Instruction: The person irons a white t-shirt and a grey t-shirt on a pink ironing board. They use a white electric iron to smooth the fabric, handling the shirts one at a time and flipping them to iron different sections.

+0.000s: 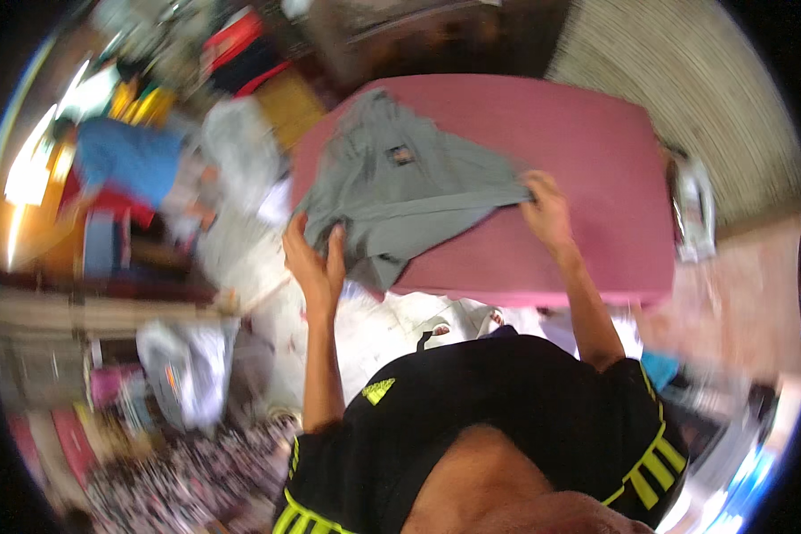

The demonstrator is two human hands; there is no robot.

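Grey shirt [400, 191] on pink mattress [596, 178] — both edges gripped, left hand [314, 260], right hand [546, 212].

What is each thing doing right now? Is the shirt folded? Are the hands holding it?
Grey shirt: spread out, partly folded, rumpled, one edge hanging off the front.
Pink surface: flat, shirt lying on it.
Left hand: gripping the shirt's lower left edge.
Right hand: pinching the shirt's right edge.
White bag: crumpled, lying lower left.
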